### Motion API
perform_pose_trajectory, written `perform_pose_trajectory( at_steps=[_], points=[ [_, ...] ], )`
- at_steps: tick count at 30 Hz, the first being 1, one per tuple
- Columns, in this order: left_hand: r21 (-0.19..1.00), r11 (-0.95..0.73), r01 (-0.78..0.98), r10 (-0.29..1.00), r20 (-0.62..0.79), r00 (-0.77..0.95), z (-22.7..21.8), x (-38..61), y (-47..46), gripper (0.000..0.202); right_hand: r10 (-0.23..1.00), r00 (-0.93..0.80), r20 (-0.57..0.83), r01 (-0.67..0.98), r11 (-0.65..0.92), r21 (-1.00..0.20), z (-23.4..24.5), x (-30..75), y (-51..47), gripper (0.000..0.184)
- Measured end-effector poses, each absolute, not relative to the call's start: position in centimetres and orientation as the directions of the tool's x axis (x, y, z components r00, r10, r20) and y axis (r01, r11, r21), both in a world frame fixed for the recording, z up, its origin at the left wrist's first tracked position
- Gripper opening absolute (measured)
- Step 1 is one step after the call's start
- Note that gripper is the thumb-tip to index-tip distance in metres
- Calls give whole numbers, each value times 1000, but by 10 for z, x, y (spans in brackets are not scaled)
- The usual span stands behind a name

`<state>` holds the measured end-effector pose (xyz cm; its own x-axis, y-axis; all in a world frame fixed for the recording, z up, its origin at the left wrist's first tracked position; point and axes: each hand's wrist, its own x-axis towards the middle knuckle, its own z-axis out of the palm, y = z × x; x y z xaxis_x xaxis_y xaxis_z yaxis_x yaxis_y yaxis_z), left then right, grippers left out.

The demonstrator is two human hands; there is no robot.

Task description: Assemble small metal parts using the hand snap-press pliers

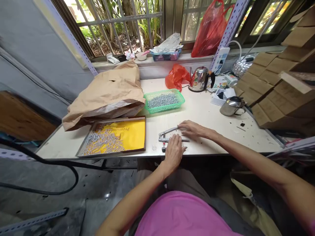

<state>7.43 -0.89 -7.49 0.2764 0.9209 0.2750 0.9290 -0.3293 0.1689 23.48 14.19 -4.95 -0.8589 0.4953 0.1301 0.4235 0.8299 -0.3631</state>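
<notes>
My left hand (174,150) lies flat, fingers stretched out, on the lower part of a small metal hand press tool (164,137) near the front edge of the white table (211,111). My right hand (191,128) rests palm down with fingers extended over the tool's upper lever, fingertips pointing left. A shallow brown tray (113,136) with a yellow sheet and several small metal pins lies to the left. A green basket (164,100) full of metal pins stands behind the tool.
A large brown paper sack (108,93) lies at the back left. A steel kettle (199,78), a red bag (176,76) and a metal cup (231,106) stand at the back right. Stacked cardboard (278,85) crowds the right edge. A black cable (49,164) runs at the left.
</notes>
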Motion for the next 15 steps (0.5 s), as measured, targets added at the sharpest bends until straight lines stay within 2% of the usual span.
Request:
perform_pose_trajectory(
  at_steps=[4,9,12,15],
  points=[
    [200,-396,896,896,299,329,-71,72,-9,42,612,-781,126,568,779,-266,-48,224,156,21],
    [222,-424,878,882,320,346,-70,73,-2,44,675,-731,103,652,735,-187,-32,211,162,20],
    [235,-463,855,864,337,375,-70,74,-1,52,581,-810,80,561,808,-182,-18,192,146,22],
    [275,-470,839,868,317,382,-67,74,-3,53,371,-928,10,362,911,-197,-8,165,122,23]
  ],
)
